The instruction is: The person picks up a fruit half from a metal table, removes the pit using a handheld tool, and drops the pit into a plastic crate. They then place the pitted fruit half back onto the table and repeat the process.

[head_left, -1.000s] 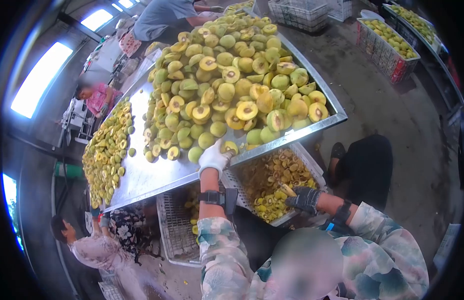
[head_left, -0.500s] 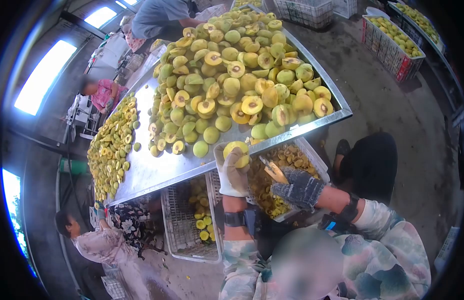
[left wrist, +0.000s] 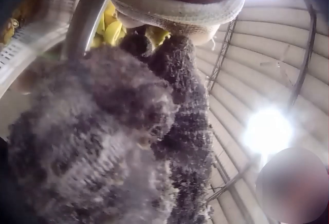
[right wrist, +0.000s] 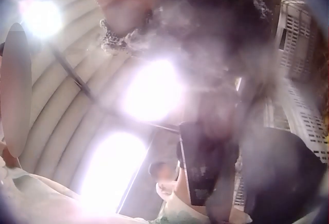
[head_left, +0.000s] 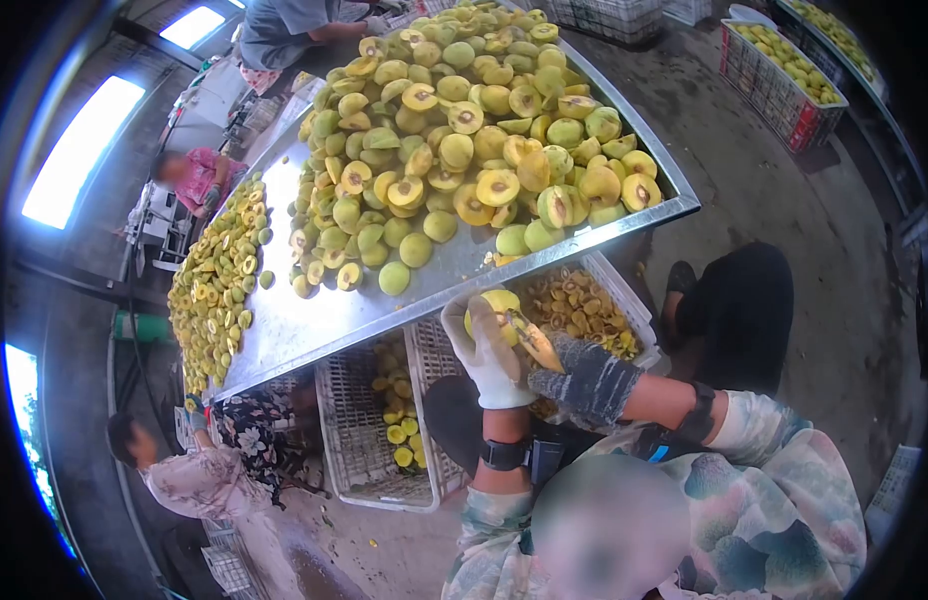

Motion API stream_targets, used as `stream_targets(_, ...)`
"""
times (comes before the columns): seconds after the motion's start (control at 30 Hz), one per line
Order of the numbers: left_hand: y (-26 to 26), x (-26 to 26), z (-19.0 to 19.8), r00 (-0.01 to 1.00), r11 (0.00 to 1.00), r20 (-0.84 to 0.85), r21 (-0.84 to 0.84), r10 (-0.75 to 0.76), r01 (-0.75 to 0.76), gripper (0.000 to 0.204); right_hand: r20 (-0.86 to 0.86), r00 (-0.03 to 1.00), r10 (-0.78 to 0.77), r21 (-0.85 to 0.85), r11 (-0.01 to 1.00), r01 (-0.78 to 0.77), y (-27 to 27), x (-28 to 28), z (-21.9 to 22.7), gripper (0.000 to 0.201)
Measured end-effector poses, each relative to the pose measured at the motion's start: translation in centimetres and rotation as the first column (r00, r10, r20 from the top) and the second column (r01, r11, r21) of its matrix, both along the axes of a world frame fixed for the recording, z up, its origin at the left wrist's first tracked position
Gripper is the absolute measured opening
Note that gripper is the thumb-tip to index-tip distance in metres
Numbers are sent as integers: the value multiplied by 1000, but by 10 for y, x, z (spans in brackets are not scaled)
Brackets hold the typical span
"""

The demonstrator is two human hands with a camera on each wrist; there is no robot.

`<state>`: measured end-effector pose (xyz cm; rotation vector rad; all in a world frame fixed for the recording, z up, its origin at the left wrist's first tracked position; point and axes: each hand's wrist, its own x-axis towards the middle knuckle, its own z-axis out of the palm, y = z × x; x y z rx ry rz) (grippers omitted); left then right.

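In the head view my white-gloved left hand grips a yellow-green fruit just off the metal tray's near edge. My grey-gloved right hand holds a tool with an orange-brown handle, its end against the fruit. The left wrist view is mostly filled by the grey glove, under the white glove's cuff. Blurred, the grey glove shows at the top of the right wrist view, where its fingertips cannot be made out.
Halved fruit is heaped on the tray, with another pile at its left. Below the edge stand a crate with fruit halves and another holding brown-yellow pieces. People sit at the left and far side; a full crate is at upper right.
My left hand has lifted a fruit from the tray's edge and brought it towards me, beside my right hand. The tool has come up from over the crate to the fruit.
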<state>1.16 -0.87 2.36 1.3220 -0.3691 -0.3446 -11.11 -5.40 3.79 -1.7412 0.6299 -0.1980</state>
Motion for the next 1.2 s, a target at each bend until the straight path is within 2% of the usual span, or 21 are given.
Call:
stream_targets(0.07, 3, -3, 2, 998, 1000, 64, -2, 11, -10, 24, -5, 997, 72, 265, 962, -68, -3, -1, 1, 40)
stream_targets(0.13, 6, -13, 8, 936, 993, 345, 60, 72, -99, 29, -27, 997, 73, 170, 983, -68, -1, -4, 3, 40)
stream_targets(0.2, 7, -21, 12, 922, 996, 382, 19, 69, -82, 31, -49, 996, 72, 74, 995, -68, -1, -6, 5, 40)
stream_targets(0.3, 11, -24, 10, 882, 997, 466, -25, 70, -66, 34, 27, 989, 145, 130, 980, -148, 0, -8, 3, 39)
stream_targets(0.37, 14, -21, 5, 854, 997, 515, -30, 76, -71, 34, 246, 964, 98, 459, 864, -205, 3, -6, 1, 38)
stream_targets(0.43, 15, -18, 1, 821, 996, 564, -55, 86, -67, 35, 208, 970, 127, 466, 859, -212, 2, -8, 9, 38)
stream_targets(0.5, 16, -20, 1, 842, 997, 536, -46, 71, -54, 37, 170, 973, 155, 472, 854, -219, -2, -9, 11, 38)
stream_targets(0.6, 23, -26, 9, 915, 1000, 402, -16, 7, -1, 44, 50, 948, 314, 299, 901, -314, -5, -10, -3, 38)
stream_targets(0.67, 23, -28, 19, 956, 999, 291, -8, -47, 52, 48, 364, 880, 306, 100, 926, -363, -7, -11, -8, 34)
stream_targets(0.7, 25, -24, 24, 969, 978, 166, -62, -185, 197, 51, 363, 879, 307, 101, 925, -365, -9, -14, -8, 34)
stream_targets(0.73, 28, -20, 31, 944, 935, 48, -134, -326, 329, 54, 257, 924, 282, 408, 835, -369, -13, -17, 6, 32)
stream_targets(0.77, 30, -16, 45, 890, 889, -131, -218, -436, 403, 52, 145, 945, 293, 673, 671, -311, -15, -16, 15, 30)
stream_targets(0.8, 31, -8, 49, 893, 891, -129, -216, -432, 400, 52, 147, 943, 297, 674, 668, -316, -14, -15, 17, 30)
stream_targets(0.87, 29, 3, 55, 879, 874, -51, 99, -473, 476, 45, 154, 950, 270, 609, 732, -306, -10, -15, 19, 27)
stream_targets(0.9, 24, -3, 55, 934, 927, 0, 118, -358, 356, 41, 156, 950, 270, 610, 731, -307, -11, -17, 24, 27)
stream_targets(0.97, 19, -15, 50, 975, 971, 50, 114, -216, 209, 37, 217, 953, 210, 840, 457, -292, -14, -24, 31, 27)
stream_targets(1.0, 20, -16, 46, 979, 976, 45, 101, -197, 192, 38, 218, 953, 208, 842, 454, -292, -13, -27, 23, 27)
stream_targets(1.03, 23, -16, 46, 979, 976, 43, 105, -198, 193, 38, 246, 960, 137, 939, 214, -271, -11, -30, 14, 26)
stream_targets(1.07, 25, -16, 48, 940, 942, -63, -30, -337, 335, 40, 253, 965, 64, 967, -41, -250, -11, -32, 8, 25)
stream_targets(1.1, 26, -15, 48, 868, 875, -146, -179, -475, 449, 42, 252, 965, 68, 967, -42, -250, -13, -35, 6, 25)
stream_targets(1.2, 23, -19, 40, 898, 899, -110, -164, -426, 407, 45, 232, 964, 126, 972, -4, -234, -16, -39, 10, 24)
